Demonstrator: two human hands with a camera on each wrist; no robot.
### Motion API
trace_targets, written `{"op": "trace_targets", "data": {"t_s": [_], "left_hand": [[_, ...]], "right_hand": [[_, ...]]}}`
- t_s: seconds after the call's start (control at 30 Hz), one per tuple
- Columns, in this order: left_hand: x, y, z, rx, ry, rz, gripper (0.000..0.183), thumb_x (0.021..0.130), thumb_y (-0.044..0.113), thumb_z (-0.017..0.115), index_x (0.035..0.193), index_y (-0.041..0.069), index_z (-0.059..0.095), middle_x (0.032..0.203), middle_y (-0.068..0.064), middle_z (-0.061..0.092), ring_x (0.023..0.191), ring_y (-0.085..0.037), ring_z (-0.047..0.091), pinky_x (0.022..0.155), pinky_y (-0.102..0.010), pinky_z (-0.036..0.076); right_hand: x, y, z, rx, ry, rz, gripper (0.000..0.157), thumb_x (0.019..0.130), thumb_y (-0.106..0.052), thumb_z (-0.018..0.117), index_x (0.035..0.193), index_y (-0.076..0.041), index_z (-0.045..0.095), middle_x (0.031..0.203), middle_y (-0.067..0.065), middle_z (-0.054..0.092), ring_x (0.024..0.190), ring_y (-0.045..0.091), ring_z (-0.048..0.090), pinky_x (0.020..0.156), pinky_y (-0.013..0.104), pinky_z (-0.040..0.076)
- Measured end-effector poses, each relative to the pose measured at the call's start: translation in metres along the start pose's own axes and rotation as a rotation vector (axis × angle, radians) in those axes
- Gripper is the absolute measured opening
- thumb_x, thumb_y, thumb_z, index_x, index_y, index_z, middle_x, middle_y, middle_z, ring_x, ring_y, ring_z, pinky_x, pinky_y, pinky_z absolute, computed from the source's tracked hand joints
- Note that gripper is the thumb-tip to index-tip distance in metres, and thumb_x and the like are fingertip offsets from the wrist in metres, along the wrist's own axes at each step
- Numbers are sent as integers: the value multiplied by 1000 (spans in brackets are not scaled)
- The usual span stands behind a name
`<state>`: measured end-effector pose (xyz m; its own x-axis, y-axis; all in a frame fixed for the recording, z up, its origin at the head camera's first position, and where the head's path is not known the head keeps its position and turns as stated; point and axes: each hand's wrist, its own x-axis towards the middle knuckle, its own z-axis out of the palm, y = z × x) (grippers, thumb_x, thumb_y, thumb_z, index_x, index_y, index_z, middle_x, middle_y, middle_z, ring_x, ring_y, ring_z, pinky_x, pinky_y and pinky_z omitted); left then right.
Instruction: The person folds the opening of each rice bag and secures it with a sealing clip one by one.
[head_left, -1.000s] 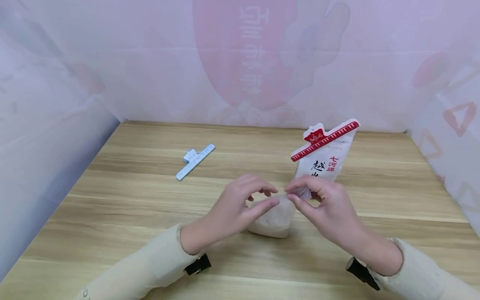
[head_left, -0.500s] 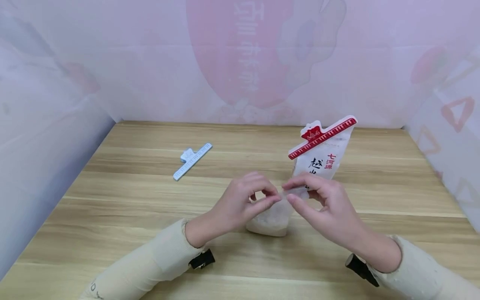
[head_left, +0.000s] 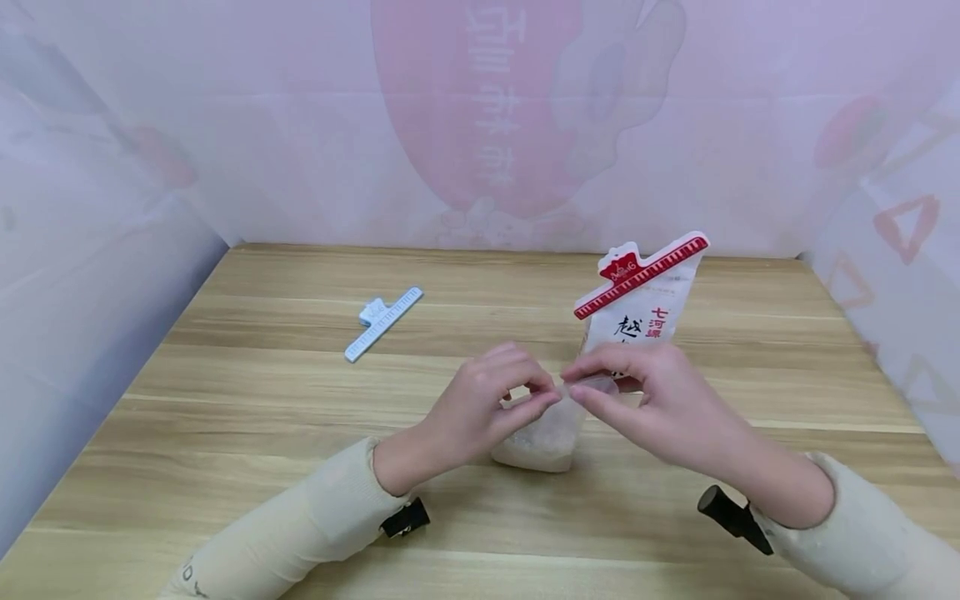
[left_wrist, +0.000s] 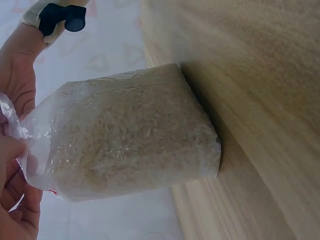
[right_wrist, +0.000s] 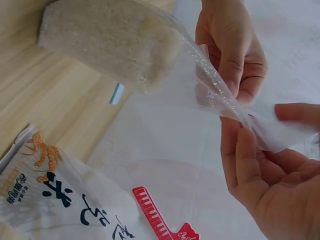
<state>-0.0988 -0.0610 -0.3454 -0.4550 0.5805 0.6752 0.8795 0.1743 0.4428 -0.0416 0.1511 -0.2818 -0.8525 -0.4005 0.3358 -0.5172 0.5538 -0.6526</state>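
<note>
A clear plastic bag of rice [head_left: 538, 439] stands upright on the table, its loose top gathered between both hands. My left hand [head_left: 483, 406] pinches the film between thumb and fingers at the left of the bag's mouth. Close beside it, my right hand [head_left: 663, 400] holds the other part of the film. Seen from the right wrist, its fingers [right_wrist: 245, 155] curl behind the plastic while the blurred thumb [right_wrist: 297, 112] stands a little off them. Rice grains fill the bag's lower body [left_wrist: 130, 130]; the top is thin, crumpled film.
Behind the right hand stands a white printed rice bag [head_left: 633, 325], closed by a red-and-white sealing clip [head_left: 641, 277] set at a slant. A light blue clip [head_left: 384, 323] lies on the wooden table [head_left: 247, 400] at left. Printed cloth walls [head_left: 300, 150] enclose the table.
My right wrist and forearm have swung slightly outward to the right, with the fingertips still at the bag's mouth. The left fingers have drawn closer together on the film.
</note>
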Motion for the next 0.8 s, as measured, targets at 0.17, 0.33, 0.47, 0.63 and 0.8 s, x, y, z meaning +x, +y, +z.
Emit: {"op": "trace_targets", "data": {"t_s": [0.17,0.33,0.47,0.63,0.8], "left_hand": [[1,0,1,17,8,10,7,86,8,76,84,8,69,80,1,69,79,-10,57,63,-22,50],[1,-1,1,41,21,31,9,85,9,77,84,9,69,79,2,68,77,-10,57,65,-16,47],[0,-1,3,25,21,17,8,86,10,77,86,9,70,80,2,68,79,-9,58,64,-17,48],[-1,-3,4,-31,-9,-41,5,88,12,75,92,10,74,84,2,71,83,-9,58,63,-17,50],[-2,-5,2,-83,-40,-90,5,90,16,74,89,11,75,84,4,72,84,-9,57,64,-16,49]], "right_hand": [[4,2,1,-45,-11,-21,17,84,-4,77,100,-10,76,91,-3,75,79,3,69,66,22,57],[7,10,8,-48,16,-63,14,81,-1,79,93,-7,76,88,0,75,77,6,71,65,21,58],[7,15,14,-73,63,-114,15,79,2,79,88,-9,76,83,-2,74,74,6,70,64,20,58],[7,18,17,-77,117,-172,19,76,4,80,84,-12,75,79,-5,72,72,2,67,64,17,56],[7,19,17,-81,169,-228,22,72,8,82,81,-12,76,76,-6,71,69,-1,62,63,12,52]]}}
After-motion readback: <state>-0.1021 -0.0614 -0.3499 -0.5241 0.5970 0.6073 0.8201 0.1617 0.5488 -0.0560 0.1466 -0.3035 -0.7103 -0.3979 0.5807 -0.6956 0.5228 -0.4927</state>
